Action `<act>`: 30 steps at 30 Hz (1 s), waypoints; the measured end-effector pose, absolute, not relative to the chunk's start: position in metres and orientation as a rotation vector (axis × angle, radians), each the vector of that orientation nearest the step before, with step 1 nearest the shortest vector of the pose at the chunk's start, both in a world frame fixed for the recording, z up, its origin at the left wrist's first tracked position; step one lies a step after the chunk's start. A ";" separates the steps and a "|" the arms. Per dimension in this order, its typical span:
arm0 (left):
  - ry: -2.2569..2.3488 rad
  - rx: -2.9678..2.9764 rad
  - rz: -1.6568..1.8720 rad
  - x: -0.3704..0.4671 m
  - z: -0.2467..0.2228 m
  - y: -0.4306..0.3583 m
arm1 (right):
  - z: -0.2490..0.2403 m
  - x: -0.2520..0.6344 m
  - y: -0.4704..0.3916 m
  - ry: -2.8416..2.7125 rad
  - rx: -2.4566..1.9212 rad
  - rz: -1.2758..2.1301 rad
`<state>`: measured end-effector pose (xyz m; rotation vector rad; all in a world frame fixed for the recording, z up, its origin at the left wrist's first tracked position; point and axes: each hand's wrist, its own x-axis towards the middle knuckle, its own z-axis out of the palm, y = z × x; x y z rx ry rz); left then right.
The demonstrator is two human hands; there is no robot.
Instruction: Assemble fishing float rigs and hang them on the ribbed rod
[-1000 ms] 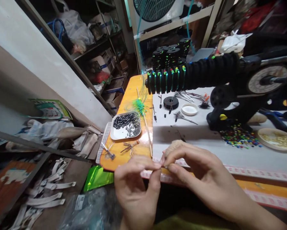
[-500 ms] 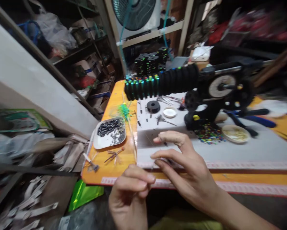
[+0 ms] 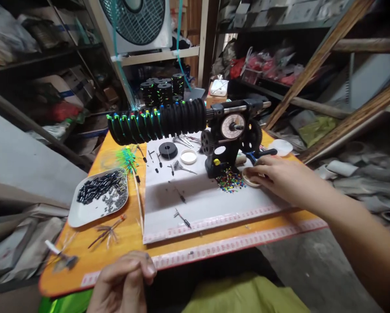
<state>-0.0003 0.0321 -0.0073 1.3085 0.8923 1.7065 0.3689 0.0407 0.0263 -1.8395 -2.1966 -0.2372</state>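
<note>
The 2 hands are well apart: the left hand (image 3: 123, 278) is curled near the table's front edge, thumb against its fingers, and I cannot tell whether it pinches anything; the right hand (image 3: 275, 174) has its fingers lowered over the shallow round dish (image 3: 247, 181), contact and grip hidden. The step in hand looks like picking from that dish; the next move seems to call for a fine fingertip pinch. The dish sits on the white board (image 3: 162, 217), beside small coloured beads (image 3: 230, 180) and the black geared machine (image 3: 226, 157)
</note>
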 end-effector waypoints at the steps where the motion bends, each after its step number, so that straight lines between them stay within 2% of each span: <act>1: 0.890 1.303 1.695 0.001 -0.008 0.031 | 0.025 0.365 0.044 -2.201 -1.850 -0.215; 8: 0.966 1.266 1.657 0.014 -0.007 0.024 | 0.024 0.364 0.048 -2.094 -1.858 -0.145; 14: 1.093 1.085 1.636 0.027 0.005 0.014 | 0.044 0.346 0.026 -1.879 -1.766 -0.042; 16: 1.008 1.141 1.591 0.032 0.008 0.012 | 0.049 0.326 0.015 -1.748 -1.709 0.153; 20: 0.973 1.110 1.487 0.042 0.014 0.006 | 0.044 0.278 -0.001 -1.252 -1.493 0.786; 23: 0.924 1.127 1.414 0.045 0.015 0.001 | 0.034 0.246 -0.005 -1.129 -1.350 1.056; 27: 0.852 1.262 1.271 0.035 0.010 0.000 | 0.028 0.219 -0.002 -1.124 -1.233 1.217; 30: 0.853 1.322 1.232 0.026 0.007 -0.001 | 0.029 0.209 0.002 -1.372 -1.185 1.182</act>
